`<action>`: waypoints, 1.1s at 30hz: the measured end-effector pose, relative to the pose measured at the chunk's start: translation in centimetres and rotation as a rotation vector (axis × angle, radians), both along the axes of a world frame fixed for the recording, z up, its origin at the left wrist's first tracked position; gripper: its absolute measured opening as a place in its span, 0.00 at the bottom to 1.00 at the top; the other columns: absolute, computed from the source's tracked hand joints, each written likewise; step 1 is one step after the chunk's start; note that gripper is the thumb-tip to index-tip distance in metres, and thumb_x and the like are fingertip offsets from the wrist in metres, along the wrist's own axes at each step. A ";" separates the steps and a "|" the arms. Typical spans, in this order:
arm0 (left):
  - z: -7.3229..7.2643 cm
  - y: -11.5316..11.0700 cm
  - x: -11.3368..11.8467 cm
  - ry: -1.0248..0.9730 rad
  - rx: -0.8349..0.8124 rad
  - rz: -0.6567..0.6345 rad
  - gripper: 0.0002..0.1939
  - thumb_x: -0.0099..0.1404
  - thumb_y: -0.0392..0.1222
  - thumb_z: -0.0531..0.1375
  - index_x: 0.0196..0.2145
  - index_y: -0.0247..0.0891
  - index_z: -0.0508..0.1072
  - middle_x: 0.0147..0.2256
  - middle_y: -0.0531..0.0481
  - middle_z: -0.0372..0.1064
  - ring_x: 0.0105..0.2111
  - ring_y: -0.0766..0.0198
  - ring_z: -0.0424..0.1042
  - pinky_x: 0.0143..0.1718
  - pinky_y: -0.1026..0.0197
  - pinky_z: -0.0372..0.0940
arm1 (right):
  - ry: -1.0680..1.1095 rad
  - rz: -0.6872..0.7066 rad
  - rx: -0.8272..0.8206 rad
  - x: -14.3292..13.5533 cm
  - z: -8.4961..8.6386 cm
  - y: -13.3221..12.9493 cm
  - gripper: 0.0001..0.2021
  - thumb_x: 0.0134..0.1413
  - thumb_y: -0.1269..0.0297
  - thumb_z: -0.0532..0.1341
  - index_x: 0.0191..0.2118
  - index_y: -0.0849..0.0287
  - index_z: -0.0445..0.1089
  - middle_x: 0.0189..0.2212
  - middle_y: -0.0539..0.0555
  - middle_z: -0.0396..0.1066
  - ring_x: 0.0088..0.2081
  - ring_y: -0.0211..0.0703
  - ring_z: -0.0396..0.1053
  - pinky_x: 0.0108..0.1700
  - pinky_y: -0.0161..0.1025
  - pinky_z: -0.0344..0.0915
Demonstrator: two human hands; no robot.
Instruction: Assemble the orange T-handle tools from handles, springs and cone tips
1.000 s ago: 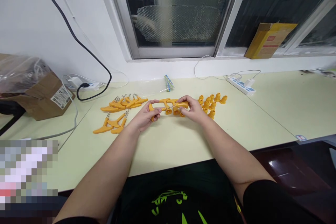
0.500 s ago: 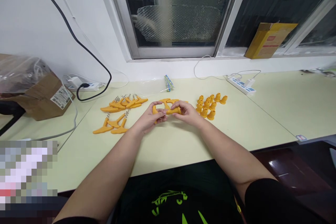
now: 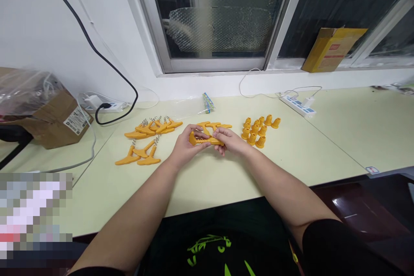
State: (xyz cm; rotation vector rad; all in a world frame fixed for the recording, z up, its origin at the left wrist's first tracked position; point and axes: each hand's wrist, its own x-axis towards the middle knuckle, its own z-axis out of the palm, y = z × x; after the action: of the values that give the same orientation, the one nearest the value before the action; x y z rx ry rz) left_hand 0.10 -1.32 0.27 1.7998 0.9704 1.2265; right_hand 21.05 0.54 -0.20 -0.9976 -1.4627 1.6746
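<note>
My left hand (image 3: 190, 143) is closed on the wide end of a yellow T-shaped handle (image 3: 201, 140). On its other end sits a yellow cone-shaped cap (image 3: 217, 141), which my right hand (image 3: 228, 140) grips. Just behind my hands lie more yellow handles (image 3: 213, 126). To the left are several yellow handles with metal spirals, in a back pile (image 3: 155, 128) and a front group (image 3: 142, 154). Several yellow caps (image 3: 255, 129) stand to the right of my right hand.
A clear plastic bag (image 3: 190, 105) lies near the wall. Power strips rest at the back left (image 3: 113, 107) and back right (image 3: 297, 105). At the far left is a cardboard box (image 3: 61, 116); a yellow box (image 3: 334, 49) leans on the window.
My left hand has turned, its thumb now lower along the handle. The held handle and cap have tilted slightly, and my right fingers have shifted around the cap.
</note>
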 end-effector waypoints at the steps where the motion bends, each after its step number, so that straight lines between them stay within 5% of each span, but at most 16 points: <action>1: 0.1 -0.1 0.0 0.013 0.014 0.003 0.25 0.57 0.46 0.74 0.46 0.42 0.67 0.39 0.46 0.80 0.43 0.56 0.79 0.54 0.49 0.69 | -0.021 0.017 -0.036 0.0 0.0 -0.1 0.18 0.61 0.44 0.62 0.38 0.54 0.62 0.21 0.47 0.70 0.17 0.38 0.66 0.18 0.34 0.64; 4: 0.3 -0.1 0.0 0.002 -0.040 0.035 0.25 0.57 0.47 0.74 0.46 0.42 0.68 0.36 0.47 0.80 0.41 0.55 0.80 0.52 0.49 0.71 | -0.030 0.007 0.052 0.1 0.2 -0.3 0.16 0.62 0.45 0.60 0.39 0.54 0.62 0.26 0.48 0.71 0.21 0.39 0.68 0.20 0.35 0.65; 8: 0.7 0.4 -0.1 -0.121 -0.224 0.063 0.28 0.55 0.49 0.74 0.46 0.41 0.65 0.33 0.50 0.79 0.33 0.59 0.80 0.45 0.50 0.74 | -0.057 -0.051 0.442 0.5 0.4 -0.7 0.17 0.53 0.57 0.69 0.45 0.54 0.67 0.43 0.52 0.72 0.35 0.39 0.70 0.34 0.37 0.70; 10: 0.8 0.5 -0.2 -0.168 -0.275 0.055 0.29 0.55 0.50 0.74 0.46 0.41 0.64 0.32 0.51 0.78 0.31 0.60 0.79 0.43 0.51 0.74 | -0.112 -0.065 0.513 0.7 0.4 -0.8 0.15 0.52 0.61 0.69 0.44 0.55 0.68 0.40 0.51 0.72 0.34 0.38 0.68 0.36 0.37 0.68; 14: 0.8 0.5 -0.4 -0.126 -0.230 0.050 0.27 0.55 0.49 0.74 0.45 0.40 0.65 0.30 0.53 0.77 0.29 0.62 0.77 0.39 0.56 0.74 | -0.081 -0.026 0.296 0.6 0.5 -0.5 0.13 0.54 0.60 0.67 0.42 0.55 0.66 0.28 0.47 0.70 0.28 0.39 0.71 0.33 0.38 0.69; 21: 0.4 0.1 -0.3 -0.104 -0.155 -0.011 0.27 0.53 0.47 0.75 0.44 0.41 0.66 0.27 0.55 0.75 0.26 0.64 0.75 0.33 0.61 0.70 | -0.033 0.160 -0.089 0.3 0.9 -0.8 0.15 0.61 0.47 0.59 0.41 0.52 0.60 0.23 0.47 0.71 0.19 0.40 0.67 0.21 0.36 0.66; 24: 0.5 0.4 -0.2 -0.116 -0.241 -0.013 0.27 0.55 0.49 0.74 0.44 0.41 0.65 0.24 0.57 0.72 0.22 0.66 0.72 0.28 0.62 0.68 | -0.053 0.151 0.147 0.4 1.0 -1.1 0.16 0.60 0.48 0.62 0.43 0.53 0.63 0.36 0.51 0.74 0.33 0.43 0.74 0.31 0.40 0.72; 28: 0.5 0.7 -0.4 -0.074 -0.429 -0.009 0.28 0.54 0.50 0.73 0.45 0.41 0.64 0.23 0.59 0.69 0.21 0.67 0.70 0.26 0.64 0.65 | -0.219 0.099 0.632 0.5 0.8 -1.2 0.14 0.52 0.64 0.69 0.45 0.55 0.69 0.45 0.54 0.71 0.46 0.45 0.68 0.47 0.43 0.69; 33: 0.2 0.8 -0.5 -0.103 -0.552 -0.056 0.31 0.52 0.47 0.74 0.46 0.42 0.62 0.24 0.60 0.69 0.22 0.67 0.71 0.29 0.63 0.66 | -0.305 0.156 0.598 0.1 0.2 -1.2 0.09 0.52 0.68 0.66 0.40 0.56 0.72 0.39 0.51 0.71 0.36 0.39 0.66 0.39 0.38 0.66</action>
State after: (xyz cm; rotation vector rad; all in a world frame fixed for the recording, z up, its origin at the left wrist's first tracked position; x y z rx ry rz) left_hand -0.42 -0.52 0.48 1.3083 1.0645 0.8921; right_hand 21.16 -0.64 -0.04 -0.8313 -2.1207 1.0886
